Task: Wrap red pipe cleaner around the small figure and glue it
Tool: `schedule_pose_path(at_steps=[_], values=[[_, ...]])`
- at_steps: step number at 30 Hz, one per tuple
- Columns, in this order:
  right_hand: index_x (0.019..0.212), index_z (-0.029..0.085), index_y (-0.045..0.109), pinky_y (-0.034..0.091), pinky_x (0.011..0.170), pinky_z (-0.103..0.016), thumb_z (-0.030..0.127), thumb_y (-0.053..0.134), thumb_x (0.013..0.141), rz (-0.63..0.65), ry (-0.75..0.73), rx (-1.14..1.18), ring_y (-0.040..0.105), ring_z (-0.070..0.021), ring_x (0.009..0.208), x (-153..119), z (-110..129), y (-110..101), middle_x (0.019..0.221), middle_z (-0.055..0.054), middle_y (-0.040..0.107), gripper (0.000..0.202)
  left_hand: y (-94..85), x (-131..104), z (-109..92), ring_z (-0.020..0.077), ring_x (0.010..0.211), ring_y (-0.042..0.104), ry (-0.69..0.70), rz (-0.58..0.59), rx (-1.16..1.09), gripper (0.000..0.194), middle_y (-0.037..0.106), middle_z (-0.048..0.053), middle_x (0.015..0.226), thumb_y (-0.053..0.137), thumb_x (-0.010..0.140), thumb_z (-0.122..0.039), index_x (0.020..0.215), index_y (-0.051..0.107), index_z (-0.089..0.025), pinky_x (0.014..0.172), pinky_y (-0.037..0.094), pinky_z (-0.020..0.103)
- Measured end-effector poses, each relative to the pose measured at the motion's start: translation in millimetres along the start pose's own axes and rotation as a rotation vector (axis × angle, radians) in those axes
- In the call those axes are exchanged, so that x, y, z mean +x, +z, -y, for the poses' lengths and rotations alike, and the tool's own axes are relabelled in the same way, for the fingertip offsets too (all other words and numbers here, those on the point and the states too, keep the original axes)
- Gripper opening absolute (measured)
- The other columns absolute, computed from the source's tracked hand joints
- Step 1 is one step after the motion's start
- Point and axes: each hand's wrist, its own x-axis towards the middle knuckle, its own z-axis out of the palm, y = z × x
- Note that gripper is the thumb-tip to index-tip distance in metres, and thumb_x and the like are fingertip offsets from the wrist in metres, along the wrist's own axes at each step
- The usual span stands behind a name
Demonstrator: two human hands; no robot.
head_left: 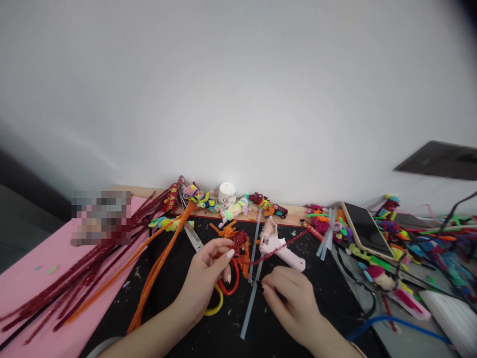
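My left hand point(208, 268) is closed, pinching a coiled red glittery pipe cleaner point(240, 240). One loose red strand runs from it to the right, across the glue gun. Orange pipe cleaner point(244, 258) hangs beside the coil. My right hand point(290, 298) is closed with thumb and forefinger together on a small black piece point(260, 285), whose kind I cannot make out. Scissors point(196, 240) with red and yellow handles lie under my left hand. A pale pink glue gun point(281, 248) rests just beyond my right hand, near translucent glue sticks point(249, 311).
Orange pipe cleaners point(158, 271) and dark red ones point(89, 263) lie at the left, partly over a pink surface point(22, 293). A white cup point(227, 194) stands by the wall among pipe-cleaner figures. A phone point(367, 228), cables and coloured pipe cleaners crowd the right.
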Motion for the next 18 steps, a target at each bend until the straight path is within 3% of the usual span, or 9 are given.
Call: schedule_pose_path(at_steps=[3, 7, 18], values=[[0.089, 0.015, 0.063, 0.037, 0.048, -0.022, 0.02, 0.053, 0.085, 0.101, 0.269, 0.168, 0.048, -0.0115, 0.048, -1.0, -3.6, 9.4, 0.058, 0.001, 0.054, 0.012, 2.1, -0.6, -1.4, 0.0021, 0.04, 0.049, -0.021, 0.052, 0.032, 0.025, 0.056, -0.004, 0.072, 0.071, 0.071, -0.029, 0.09, 0.062, -0.016, 0.041, 0.037, 0.015], [0.08, 0.016, 0.059, 0.033, 0.044, -0.021, 0.03, 0.048, 0.087, 0.053, 0.53, 0.378, 0.043, -0.0104, 0.045, -1.7, -6.9, 16.4, 0.055, 0.003, 0.048, 0.02, 4.1, -2.0, 3.7, 0.0058, 0.039, 0.053, -0.066, 0.172, 0.181, 0.025, 0.058, -0.002, 0.073, 0.071, 0.068, -0.032, 0.084, 0.063, -0.014, 0.037, 0.037, 0.018], [0.065, 0.019, 0.047, 0.036, 0.046, -0.023, 0.046, 0.045, 0.089, 0.028, 0.593, 0.417, 0.045, -0.0119, 0.047, 1.6, -11.9, 15.7, 0.05, 0.004, 0.049, 0.036, -3.1, -2.5, 16.0, 0.0062, 0.045, 0.056, -0.046, 0.309, 0.267, 0.02, 0.058, -0.001, 0.079, 0.067, 0.074, -0.026, 0.091, 0.063, -0.015, 0.047, 0.05, 0.021]])
